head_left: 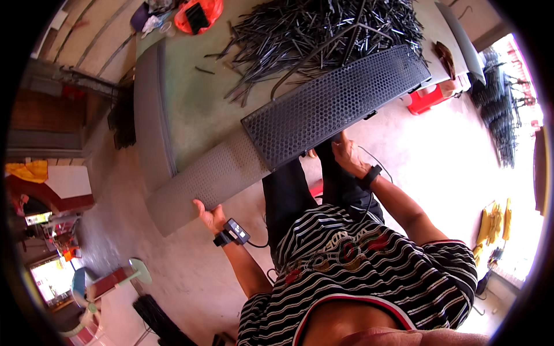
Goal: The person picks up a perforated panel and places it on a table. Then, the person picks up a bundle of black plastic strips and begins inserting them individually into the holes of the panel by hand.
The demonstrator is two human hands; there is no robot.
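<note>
A long black honeycomb-mesh panel lies at a slant across the near edge of the table. Its left end meets a grey perforated strip, which slopes down toward the lower left. My left hand grips the near edge of this strip, thumb on top and the other fingers partly hidden. Just below the panel's near edge is my right hand, its fingers curled and their tips hidden at that edge. What it holds, if anything, does not show. A bent dark metal rod crosses behind the panel.
Thin black strips are heaped on the greenish table. Grey padding covers its left side. An orange bag sits at the far left. Beyond the panel's right end stands a red stool. A fan is at lower left.
</note>
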